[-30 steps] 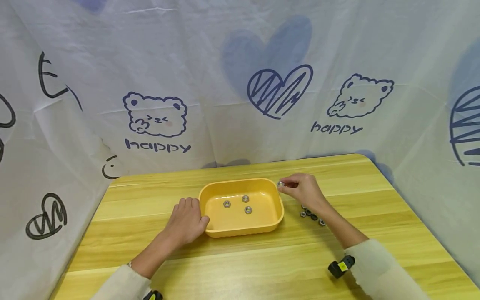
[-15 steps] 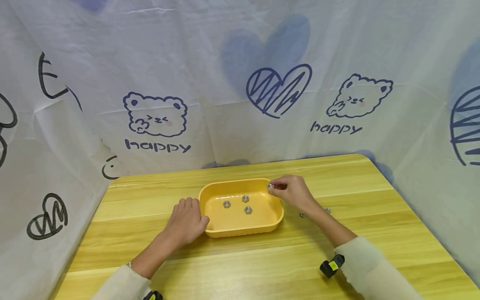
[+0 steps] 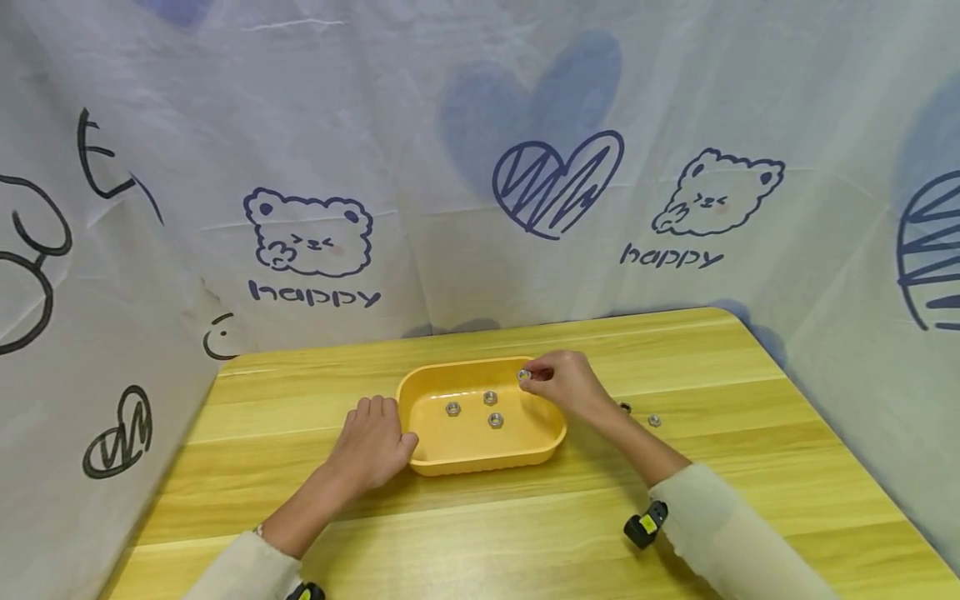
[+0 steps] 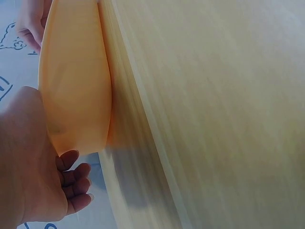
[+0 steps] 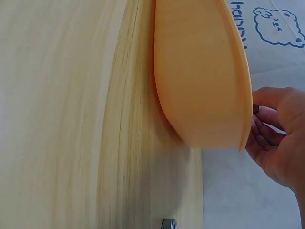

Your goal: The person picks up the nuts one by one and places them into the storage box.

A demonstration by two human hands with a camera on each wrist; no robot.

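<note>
A yellow tray point(image 3: 480, 458) with a raised rim sits on the table, three metal hex nuts point(image 3: 453, 409) lying apart on its floor. My left hand point(image 3: 372, 443) grips the tray's left end, thumb over the rim; the left wrist view shows its fingers point(image 4: 78, 183) curled by the outer wall. Over the back right corner of the tray, my right hand point(image 3: 568, 385) pinches another hex nut point(image 3: 524, 375) between thumb and fingertips. The tray wall point(image 5: 205, 81) hides most of that nut in the right wrist view, where only a dark bit shows.
Loose nuts point(image 3: 655, 421) lie on the wooden table point(image 3: 480, 533) right of the tray, partly hidden behind the right forearm. One nut point(image 5: 169, 223) shows at the bottom of the right wrist view. A printed white cloth point(image 3: 435, 267) hangs behind the table and along both sides.
My right hand has moved left with the pinched nut, from beside the tray's right rim to over its inside. The left hand and the tray have stayed put.
</note>
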